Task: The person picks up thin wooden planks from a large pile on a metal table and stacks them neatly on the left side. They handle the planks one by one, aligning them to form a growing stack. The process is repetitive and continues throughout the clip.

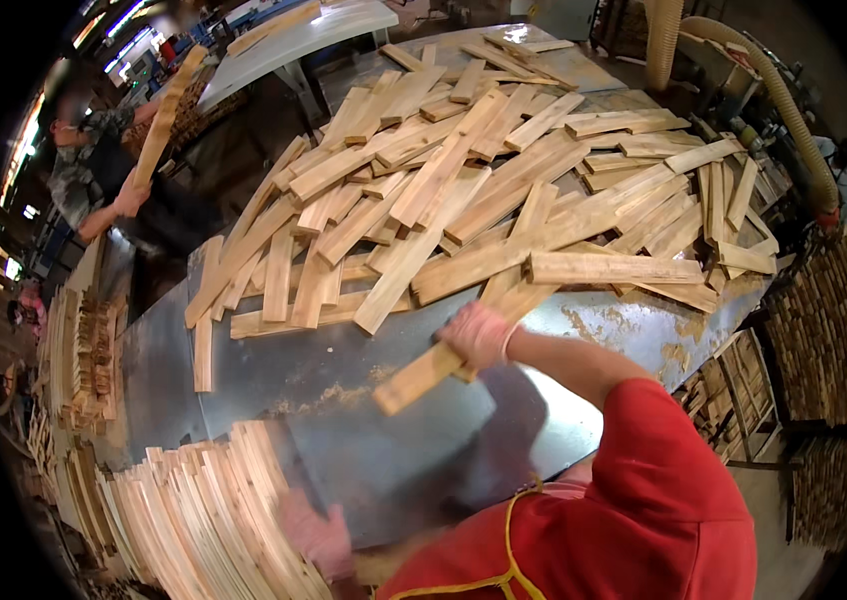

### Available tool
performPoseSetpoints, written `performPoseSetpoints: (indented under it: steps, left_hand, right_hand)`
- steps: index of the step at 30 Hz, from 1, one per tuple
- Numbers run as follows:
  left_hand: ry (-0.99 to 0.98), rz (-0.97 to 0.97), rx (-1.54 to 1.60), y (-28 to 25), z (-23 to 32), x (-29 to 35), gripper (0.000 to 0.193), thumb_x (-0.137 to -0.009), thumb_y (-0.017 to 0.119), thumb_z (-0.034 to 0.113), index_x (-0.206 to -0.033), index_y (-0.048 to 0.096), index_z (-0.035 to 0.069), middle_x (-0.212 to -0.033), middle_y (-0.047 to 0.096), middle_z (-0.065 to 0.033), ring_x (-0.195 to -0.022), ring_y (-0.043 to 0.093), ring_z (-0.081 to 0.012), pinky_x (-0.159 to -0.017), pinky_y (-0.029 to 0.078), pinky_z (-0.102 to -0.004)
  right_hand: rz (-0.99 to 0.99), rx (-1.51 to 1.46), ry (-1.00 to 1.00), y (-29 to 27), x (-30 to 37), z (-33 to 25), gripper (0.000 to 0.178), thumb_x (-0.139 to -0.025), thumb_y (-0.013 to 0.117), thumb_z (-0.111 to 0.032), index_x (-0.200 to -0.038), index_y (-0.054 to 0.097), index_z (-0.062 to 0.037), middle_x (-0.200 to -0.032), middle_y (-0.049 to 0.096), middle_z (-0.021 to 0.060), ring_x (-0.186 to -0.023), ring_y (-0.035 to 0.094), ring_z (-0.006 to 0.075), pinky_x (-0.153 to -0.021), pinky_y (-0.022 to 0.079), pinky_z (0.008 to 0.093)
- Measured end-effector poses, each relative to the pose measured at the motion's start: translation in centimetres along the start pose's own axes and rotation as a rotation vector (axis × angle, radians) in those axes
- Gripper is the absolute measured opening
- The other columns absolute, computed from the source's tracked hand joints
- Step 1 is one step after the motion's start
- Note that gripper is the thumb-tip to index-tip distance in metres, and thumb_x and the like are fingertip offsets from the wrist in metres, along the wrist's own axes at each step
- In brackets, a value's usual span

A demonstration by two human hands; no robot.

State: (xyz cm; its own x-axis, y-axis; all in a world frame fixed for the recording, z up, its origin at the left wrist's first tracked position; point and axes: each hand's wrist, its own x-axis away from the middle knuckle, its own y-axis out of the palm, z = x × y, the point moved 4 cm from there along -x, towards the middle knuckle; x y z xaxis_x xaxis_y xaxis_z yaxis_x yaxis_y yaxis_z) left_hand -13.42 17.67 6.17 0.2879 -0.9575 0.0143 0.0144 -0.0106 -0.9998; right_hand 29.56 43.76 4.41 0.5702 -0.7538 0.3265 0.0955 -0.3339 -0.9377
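My right hand point(478, 335), in what looks like a pale pink glove, is wrapped round a wooden board point(418, 378) at the near edge of a loose heap. The board slants down to the left over the metal tabletop point(383, 450), its far end among the other boards. At the lower left, my left hand point(315, 530), similarly covered and slightly blurred, lies against the end of a row of boards point(208, 510) standing on edge side by side. Its fingers are stretched out with the thumb apart, and it grips nothing.
The heap of boards point(443, 190) covers the far table. Across at the left, another person point(93, 170) holds a long board point(168, 120). More stacked boards point(88, 350) line the left side. Board stacks point(828, 340) stand at the right, below a ribbed hose point(793, 100).
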Motion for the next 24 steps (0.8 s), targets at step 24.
performPoseSetpoints:
  steps: [24]
  left_hand:
    - [0.113, -0.873, 0.807, 0.2, 5.6, 8.6, 0.059, -0.093, 0.075, 0.047, -0.139, 0.065, 0.010, -0.108, 0.076, -0.0168, -0.100, 0.075, -0.0385, -0.087, 0.060, -0.0464]
  right_hand:
    - [0.026, -0.335, 0.300, 1.5, 8.7, 2.0, 0.067, -0.089, 0.068, -0.021, -0.154, 0.053, -0.0151, -0.146, 0.063, 0.0189, -0.133, 0.063, 0.0367, -0.109, 0.052, 0.0438]
